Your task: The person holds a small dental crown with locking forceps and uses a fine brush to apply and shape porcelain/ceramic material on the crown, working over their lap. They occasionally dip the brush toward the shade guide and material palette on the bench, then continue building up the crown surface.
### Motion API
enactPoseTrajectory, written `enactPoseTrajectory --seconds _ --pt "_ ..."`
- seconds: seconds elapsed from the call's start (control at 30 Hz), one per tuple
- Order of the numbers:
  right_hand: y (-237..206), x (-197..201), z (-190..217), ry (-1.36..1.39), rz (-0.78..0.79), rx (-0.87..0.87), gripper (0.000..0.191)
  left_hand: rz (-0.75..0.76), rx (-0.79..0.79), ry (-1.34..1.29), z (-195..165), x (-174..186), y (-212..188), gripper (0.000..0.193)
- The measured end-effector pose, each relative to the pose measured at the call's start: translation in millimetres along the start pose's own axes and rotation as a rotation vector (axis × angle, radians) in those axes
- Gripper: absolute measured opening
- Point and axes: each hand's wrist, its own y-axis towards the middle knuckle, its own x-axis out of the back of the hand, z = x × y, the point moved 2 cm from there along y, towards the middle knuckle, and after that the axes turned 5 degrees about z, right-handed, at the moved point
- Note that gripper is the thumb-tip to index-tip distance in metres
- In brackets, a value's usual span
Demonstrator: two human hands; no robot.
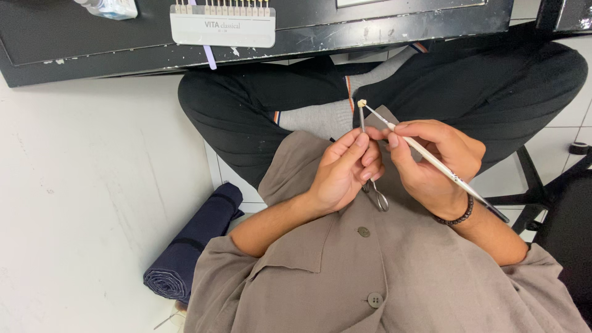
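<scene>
At frame centre, our left hand [341, 174] grips forceps [368, 161] clamping a small tooth [362, 103] upright, steadying it so the brush [431, 161] pinched in our right hand [435, 165] reaches it.

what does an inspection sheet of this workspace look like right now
surface: black bench edge, paint chipped
job's things: small pale tooth-like piece on metal forceps; thin brush tip at it
clutter: rolled dark blue cloth on white floor
grips: left hand holds forceps; right hand holds brush
cables: nothing seen
surroundings: tooth shade guide on bench, chair base, person seated cross-legged
</scene>
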Motion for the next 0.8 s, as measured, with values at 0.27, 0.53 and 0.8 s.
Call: enactPoseTrajectory --seconds 0.27,0.53,0.8 --pt "-3.3 -1.5 -0.8 0.123 -0.001 -0.045 0.012 0.009 0.006 -0.014 0.5 1.3 -1.8 0.025" --pt "-3.5 -2.3 -2.3 0.131 -0.006 -0.048 0.012 0.022 0.007 -0.05 2.2 3.5 -1.8 0.026" --pt "-2.4 -2.0 -1.7 0.135 -0.005 -0.071 0.01 0.033 0.012 -0.054 0.7 2.4 -0.8 0.026"
